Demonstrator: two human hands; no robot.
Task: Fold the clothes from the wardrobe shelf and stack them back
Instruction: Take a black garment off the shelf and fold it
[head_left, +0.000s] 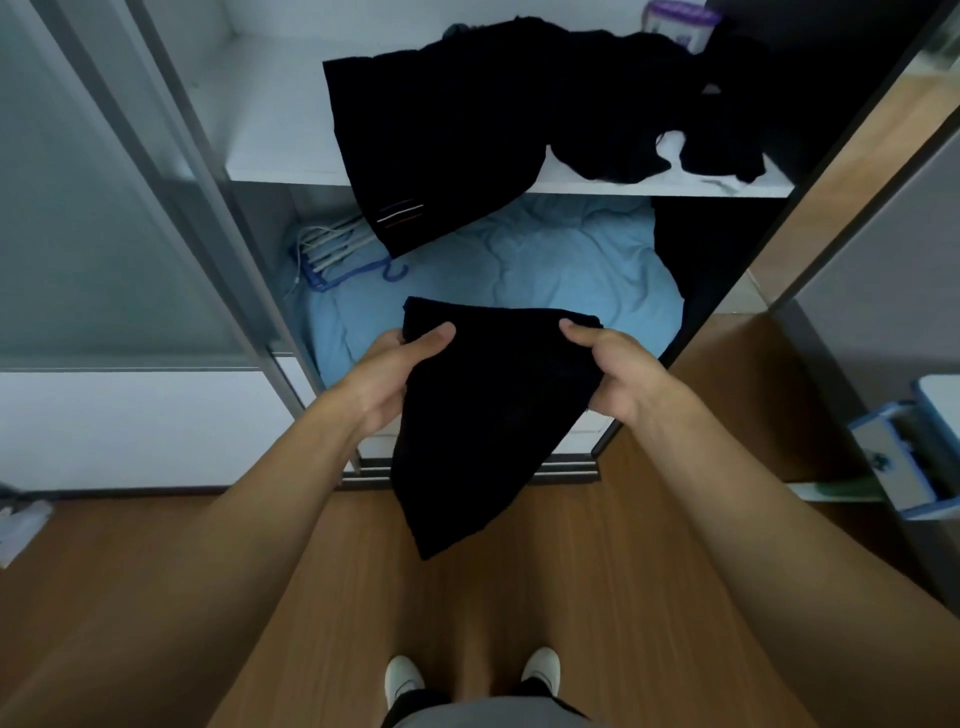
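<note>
Black folded garment (488, 415) hangs at centre. The left hand (387, 382) at 9 o'clock and the right hand (618, 379) at 3 grasp its top corners, fingers hidden behind fabric. Beyond, at 12 o'clock, dark clothes (467, 130) sprawl on the white shelf (280, 156), outlines indistinct.

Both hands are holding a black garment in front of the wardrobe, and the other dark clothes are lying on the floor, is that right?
Not quite. The left hand and right hand do hold the black garment, but the other dark clothes lie on the white shelf, not the floor. The head view shows it.
</note>
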